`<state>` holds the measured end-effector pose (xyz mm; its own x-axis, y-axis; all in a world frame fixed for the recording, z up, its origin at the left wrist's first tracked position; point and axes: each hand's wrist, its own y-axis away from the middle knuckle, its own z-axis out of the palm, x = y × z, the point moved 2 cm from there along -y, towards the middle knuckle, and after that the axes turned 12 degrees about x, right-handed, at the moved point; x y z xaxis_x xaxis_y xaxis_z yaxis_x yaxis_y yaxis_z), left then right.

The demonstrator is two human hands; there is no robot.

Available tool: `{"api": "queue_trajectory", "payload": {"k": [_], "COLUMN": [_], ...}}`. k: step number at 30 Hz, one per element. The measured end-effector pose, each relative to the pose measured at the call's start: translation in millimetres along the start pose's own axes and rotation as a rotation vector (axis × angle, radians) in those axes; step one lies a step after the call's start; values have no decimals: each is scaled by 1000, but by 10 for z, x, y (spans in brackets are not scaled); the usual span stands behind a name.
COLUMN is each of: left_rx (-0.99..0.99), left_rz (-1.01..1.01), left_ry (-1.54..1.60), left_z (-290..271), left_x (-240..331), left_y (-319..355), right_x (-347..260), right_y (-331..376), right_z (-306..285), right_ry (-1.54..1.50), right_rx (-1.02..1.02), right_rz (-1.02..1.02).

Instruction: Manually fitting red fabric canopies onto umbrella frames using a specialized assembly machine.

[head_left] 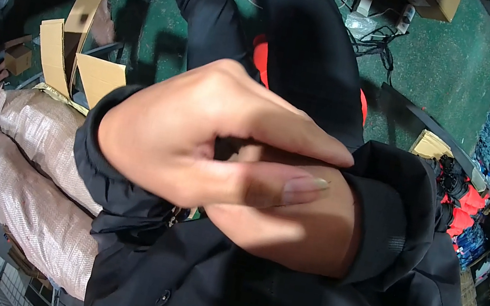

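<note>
left hand (196,131): grip closed over right hand (284,225), thumb across it | right hand: mostly covered, grip can't tell | both close to camera, above black jacket (271,302) | woven sacks (36,182) left on floor

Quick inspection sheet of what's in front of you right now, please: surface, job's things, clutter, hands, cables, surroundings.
Surface: green floor, no bench in view.
Job's things: nothing seen in the hands.
Clutter: two woven sacks at left, cardboard pieces behind them.
Hands: left hand closed over right hand, close to the camera; fingers curled; both in black sleeves.
Cables: dark cables on the floor, top centre.
Surroundings: red and blue goods stacked at right; the person's dark trouser legs over a red seat.
</note>
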<state>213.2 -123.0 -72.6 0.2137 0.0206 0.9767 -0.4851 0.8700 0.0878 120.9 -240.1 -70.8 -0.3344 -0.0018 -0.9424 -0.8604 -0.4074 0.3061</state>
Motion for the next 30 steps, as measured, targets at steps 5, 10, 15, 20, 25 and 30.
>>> {"api": "queue_trajectory", "payload": {"k": [5,10,15,20,25,30], "left_rx": [-35,-43,-83,-48,-88,-93], "left_rz": [126,-102,-163,-37,-47,111], "left_ry": [226,298,280,268,346,286], "left_z": [5,25,17,24,0,2], "left_x": [-290,-259,-252,-314,-289,-382], "left_y": [-141,-183,-211,-168,-189,-176], "right_x": [-153,-180,-173,-219,-220,-227], "right_y": [9,-2,-5,-7,-22,3], "right_z": [26,18,1,22,33,39], "right_ry": [1346,1256,1180,1406,1381,1482], "right_rx": [-296,-279,-273,-316,-333,-332], "right_rz": [-779,-812,-725,-969,-873,-1000]}}
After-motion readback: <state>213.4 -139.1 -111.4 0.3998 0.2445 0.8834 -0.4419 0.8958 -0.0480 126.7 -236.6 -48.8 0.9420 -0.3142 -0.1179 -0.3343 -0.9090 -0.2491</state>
